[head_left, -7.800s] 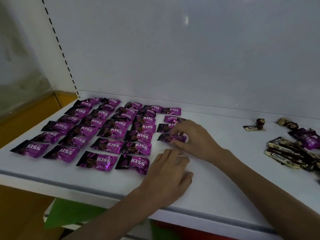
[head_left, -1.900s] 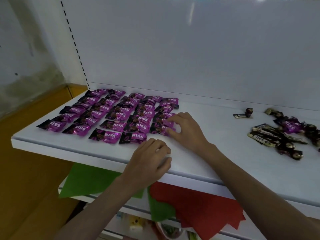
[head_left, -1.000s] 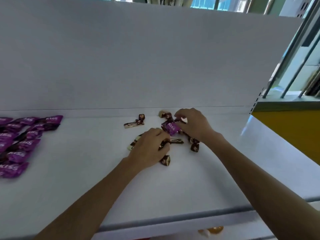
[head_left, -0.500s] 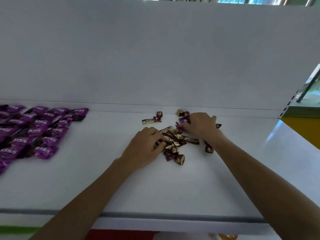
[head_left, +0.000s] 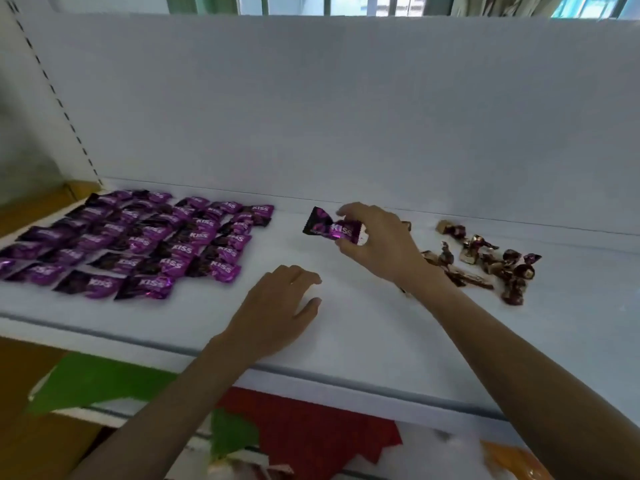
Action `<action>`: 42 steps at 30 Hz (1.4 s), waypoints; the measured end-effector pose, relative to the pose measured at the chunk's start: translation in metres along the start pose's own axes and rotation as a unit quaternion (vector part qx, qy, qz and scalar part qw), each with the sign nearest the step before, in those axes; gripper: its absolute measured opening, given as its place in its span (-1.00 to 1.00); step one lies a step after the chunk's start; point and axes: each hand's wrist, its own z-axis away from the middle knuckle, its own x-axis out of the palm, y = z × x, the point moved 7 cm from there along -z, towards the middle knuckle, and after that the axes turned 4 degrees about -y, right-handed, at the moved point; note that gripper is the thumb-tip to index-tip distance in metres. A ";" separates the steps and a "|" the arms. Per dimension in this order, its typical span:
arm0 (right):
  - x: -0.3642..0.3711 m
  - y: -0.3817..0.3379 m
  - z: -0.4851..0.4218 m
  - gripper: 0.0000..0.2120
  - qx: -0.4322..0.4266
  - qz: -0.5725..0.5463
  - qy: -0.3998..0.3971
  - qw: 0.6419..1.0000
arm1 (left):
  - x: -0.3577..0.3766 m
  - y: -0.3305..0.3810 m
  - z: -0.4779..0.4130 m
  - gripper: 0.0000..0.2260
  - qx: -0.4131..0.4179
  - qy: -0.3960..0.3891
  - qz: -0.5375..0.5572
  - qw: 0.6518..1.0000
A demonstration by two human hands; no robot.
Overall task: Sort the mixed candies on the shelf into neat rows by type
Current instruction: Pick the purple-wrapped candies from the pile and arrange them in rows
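Several purple KISS candies (head_left: 138,242) lie in rows on the left of the white shelf (head_left: 363,327). My right hand (head_left: 377,247) pinches one purple KISS candy (head_left: 330,228) between thumb and fingers, held above the shelf just right of the rows. A loose pile of brown and gold wrapped candies (head_left: 485,259) lies on the right, partly hidden behind my right wrist. My left hand (head_left: 277,306) rests palm down on the bare shelf in front, fingers slightly spread, holding nothing.
The shelf's white back panel (head_left: 346,116) rises right behind the candies. The front edge (head_left: 311,374) runs below my left wrist. Under it a lower shelf shows green paper (head_left: 93,379) and red paper (head_left: 311,431).
My right hand has lifted a purple KISS candy out of the brown pile and carried it left toward the rows. My left hand left the pile and now lies flat on the shelf.
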 end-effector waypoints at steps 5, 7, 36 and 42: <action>0.056 -0.062 -0.011 -0.77 -0.044 -0.032 -0.025 0.998 | -0.030 -0.048 0.060 -0.68 -0.027 0.007 -0.053 0.998; 0.075 -0.084 -0.012 -0.79 -0.063 -0.036 -0.040 0.997 | -0.036 -0.064 0.078 -0.68 -0.035 0.000 -0.070 0.997; 0.149 -0.147 -0.001 -0.77 -0.054 -0.019 -0.083 0.995 | -0.038 -0.101 0.131 -0.49 -0.018 0.008 -0.026 0.999; 0.138 -0.143 0.000 -0.85 -0.021 -0.078 -0.072 0.994 | -0.034 -0.100 0.136 -0.46 -0.021 0.005 -0.028 0.999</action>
